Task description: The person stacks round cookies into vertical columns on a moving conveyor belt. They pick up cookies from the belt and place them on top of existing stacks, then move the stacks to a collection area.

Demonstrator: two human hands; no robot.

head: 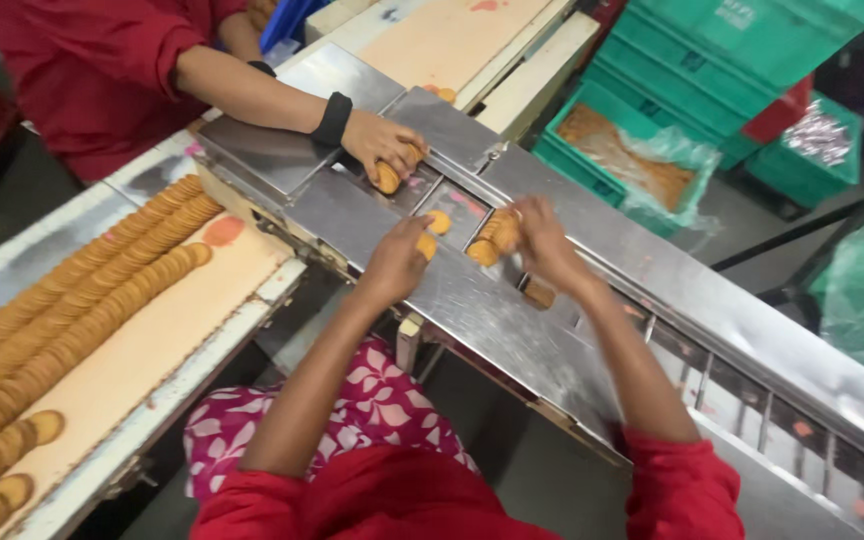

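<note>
My left hand (397, 258) pinches a round golden biscuit (428, 245) over the slot of a steel feeding channel (512, 330). My right hand (542, 240) grips a short stack of biscuits (492, 238) set on edge in the same slot. Another biscuit (439, 221) lies in the slot between my hands, and one more (539, 294) sits below my right wrist. Across the machine, a co-worker's hand (382, 145) with a black wristband holds biscuits (388, 178) at the channel's far end.
Long rows of overlapping biscuits (72, 310) lie on a beige conveyor belt (167, 335) at left. Green plastic crates (712, 60) stand at upper right, one lined with a plastic bag of crumbs (622, 150). A second belt (442, 40) runs behind the machine.
</note>
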